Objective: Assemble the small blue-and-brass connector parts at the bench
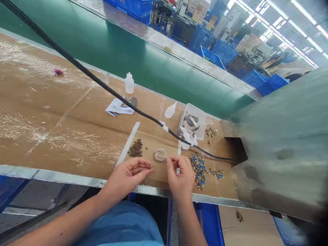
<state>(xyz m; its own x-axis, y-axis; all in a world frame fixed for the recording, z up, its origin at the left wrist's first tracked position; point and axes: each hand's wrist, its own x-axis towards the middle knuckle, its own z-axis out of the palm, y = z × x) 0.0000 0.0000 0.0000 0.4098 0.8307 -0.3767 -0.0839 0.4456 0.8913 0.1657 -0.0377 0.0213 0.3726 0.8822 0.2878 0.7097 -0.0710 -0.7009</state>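
Beside the round dish (160, 154), I have the right hand (180, 173) pinching a thin stick (164, 157), apparently dipping; left hand (130, 173) half-curled, contents unclear; steadiness needed.

Upright white bottle (129, 85) near green belt (153, 59); black cable (77, 64) (white wrap (164, 126) on it) slanting; blue crates (137, 7) beyond.
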